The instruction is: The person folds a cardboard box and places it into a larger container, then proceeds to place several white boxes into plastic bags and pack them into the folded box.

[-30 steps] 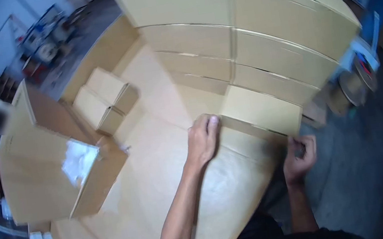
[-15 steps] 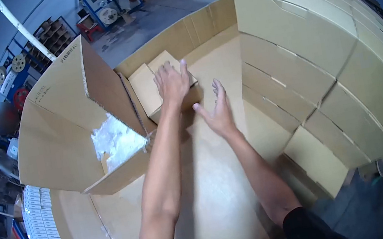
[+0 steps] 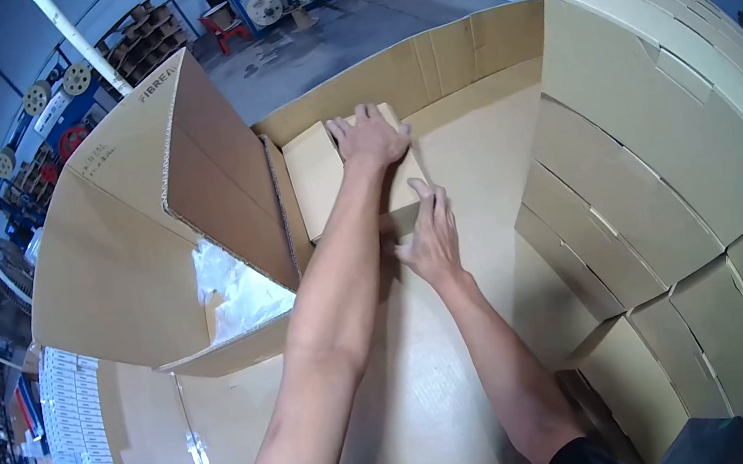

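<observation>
Left hand (image 3: 373, 141) on small box (image 3: 403, 185), fingers spread; right hand (image 3: 435, 241) at box's near end, thumb and fingers apart, contact unclear; open carton (image 3: 118, 274) left of box

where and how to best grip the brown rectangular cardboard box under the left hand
Probably by its right side and near end, coming from the near right: the brown rectangular cardboard box has straight edges exposed there, while a matching brown cardboard box sits close on its left and a brown cardboard wall stands behind.
</observation>
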Demonstrator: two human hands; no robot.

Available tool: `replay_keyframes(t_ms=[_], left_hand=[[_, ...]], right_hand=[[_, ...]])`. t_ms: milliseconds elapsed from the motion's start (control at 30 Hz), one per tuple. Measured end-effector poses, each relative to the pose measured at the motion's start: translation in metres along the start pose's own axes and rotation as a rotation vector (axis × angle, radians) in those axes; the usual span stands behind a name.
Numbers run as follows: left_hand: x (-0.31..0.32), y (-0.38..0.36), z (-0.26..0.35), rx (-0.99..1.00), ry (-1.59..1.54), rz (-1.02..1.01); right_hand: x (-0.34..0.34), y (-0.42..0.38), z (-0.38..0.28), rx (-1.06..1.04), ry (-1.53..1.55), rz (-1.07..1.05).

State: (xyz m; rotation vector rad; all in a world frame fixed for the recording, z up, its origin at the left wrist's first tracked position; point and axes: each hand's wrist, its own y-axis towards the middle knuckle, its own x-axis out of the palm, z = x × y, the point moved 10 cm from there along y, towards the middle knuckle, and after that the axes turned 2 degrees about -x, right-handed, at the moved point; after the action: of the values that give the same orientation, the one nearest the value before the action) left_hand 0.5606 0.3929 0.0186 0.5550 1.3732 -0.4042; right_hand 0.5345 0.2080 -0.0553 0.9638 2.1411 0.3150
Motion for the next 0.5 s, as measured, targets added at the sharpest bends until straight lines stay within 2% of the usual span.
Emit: replay_keyframes(t_ms=[133,233,333,433,500], left_hand=[[0.002,-0.033,0.028,0.107,-0.091,0.092],[0.006,-0.056,0.042,0.153,-0.201,0.008],[0.002,-0.085,0.052,0.174,-0.232,0.017],[0.001,-0.118,0.059,0.197,-0.271,-0.034],[-0.003,-0.145,0.06,0.251,-0.259,-0.068]], right_hand=[[-0.026,-0.024,-0.003,-0.022,0.032,0.082],[-0.049,-0.046,-0.007,-0.034,0.083,0.092],[-0.069,-0.065,-0.015,-0.133,0.123,0.065],[-0.084,-0.089,-0.014,-0.094,0.234,0.005],[-0.1,-0.106,-0.008,0.018,0.443,0.073]])
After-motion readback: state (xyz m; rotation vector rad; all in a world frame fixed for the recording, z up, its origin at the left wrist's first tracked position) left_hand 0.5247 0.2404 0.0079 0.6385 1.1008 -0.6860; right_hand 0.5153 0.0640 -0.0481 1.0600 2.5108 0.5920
